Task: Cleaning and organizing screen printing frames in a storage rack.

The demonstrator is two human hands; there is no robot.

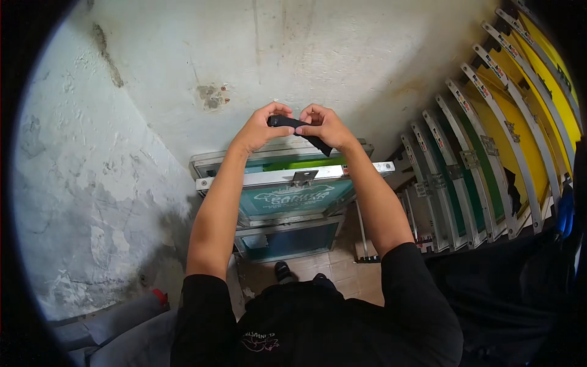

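Between both hands, left hand and right hand fingers pinch a black strip taut above the stacked screen frames; judged mid-handling, next needing steady tension.

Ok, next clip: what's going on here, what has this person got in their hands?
A person stands facing a pale wall, both arms raised. The left hand and right hand together grip a black strip, one end hanging down under the right hand. Below the hands, a few metal-framed printing screens with green mesh lean against the wall. To the right, a row of framed screens, green and yellow, stands on edge. What the strip is made of cannot be told.
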